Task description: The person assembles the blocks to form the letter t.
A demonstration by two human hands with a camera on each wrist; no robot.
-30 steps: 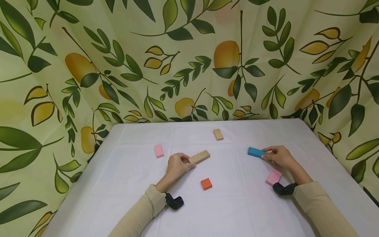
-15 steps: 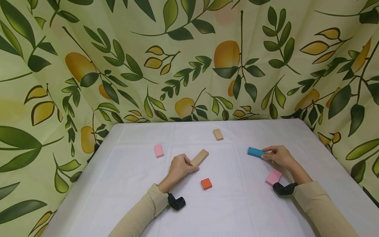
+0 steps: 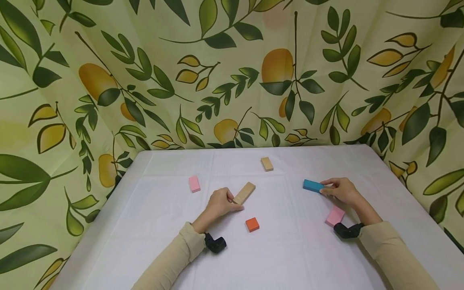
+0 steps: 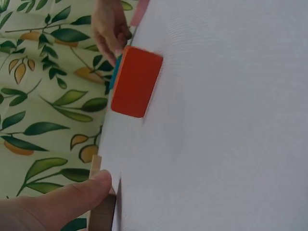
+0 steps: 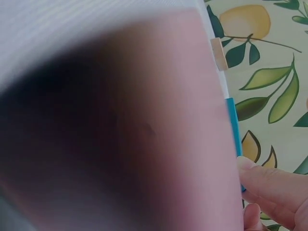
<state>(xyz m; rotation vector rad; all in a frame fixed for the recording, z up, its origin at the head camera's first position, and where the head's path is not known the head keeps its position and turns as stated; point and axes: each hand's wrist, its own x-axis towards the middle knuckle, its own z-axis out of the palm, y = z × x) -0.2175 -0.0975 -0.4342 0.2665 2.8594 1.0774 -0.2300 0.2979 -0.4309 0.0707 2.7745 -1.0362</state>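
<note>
My left hand (image 3: 220,202) pinches the near end of a long plain wooden block (image 3: 245,193) that lies slanted on the white table. In the left wrist view the thumb (image 4: 79,197) presses against this block's side. Over on the right, my right hand (image 3: 342,190) pinches the right end of a blue block (image 3: 313,186) between thumb and fingers. An orange block (image 3: 252,224) lies just in front and right of the left hand. Below the right hand is a pink block (image 3: 335,216), which fills much of the right wrist view, blurred and close.
A smaller pink block (image 3: 194,184) lies left of the long block, beyond the left hand. Near the far edge of the white table (image 3: 174,165) sits a short wooden block (image 3: 267,164). A leaf-patterned curtain (image 3: 224,80) hangs behind the table.
The long wooden block has turned counterclockwise, its far end pointing more steeply away, and the left hand has shifted slightly right with it. The right hand and blue block stay put.
</note>
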